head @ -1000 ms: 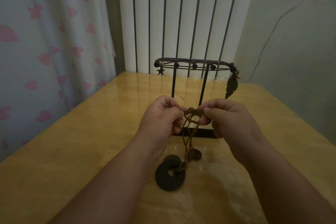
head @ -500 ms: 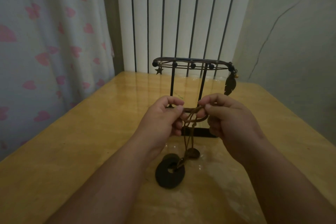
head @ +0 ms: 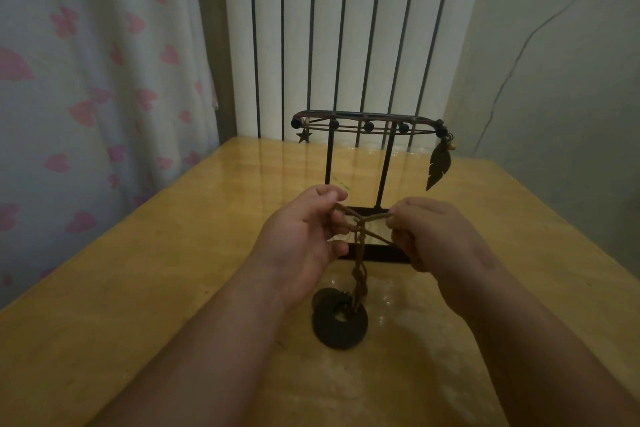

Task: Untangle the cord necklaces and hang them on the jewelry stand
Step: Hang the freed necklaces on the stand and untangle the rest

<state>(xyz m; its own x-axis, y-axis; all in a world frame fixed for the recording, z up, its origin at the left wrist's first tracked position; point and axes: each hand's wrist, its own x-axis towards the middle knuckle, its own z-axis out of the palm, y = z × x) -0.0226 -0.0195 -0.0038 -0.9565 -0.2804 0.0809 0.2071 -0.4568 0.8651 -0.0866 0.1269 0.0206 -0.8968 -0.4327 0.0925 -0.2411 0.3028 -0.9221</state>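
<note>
Mid-frame, the left hand (head: pixel 304 236) and right hand (head: pixel 426 236) pinch the soft brown cords (head: pixel 360 229), fingers clamped either side of the tangle. Limp and light, they look best gripped near the knot; the ring pendant (head: pixel 339 326) weighs the twisted strands down.

Jewelry stand (head: pixel 363 163) stands on table (head: pixel 138 288), behind both hands. Cords (head: pixel 358 229) stretched between left hand (head: pixel 304 239) and right hand (head: pixel 433 239); ring pendant (head: pixel 339 326) lies on the table below.
</note>
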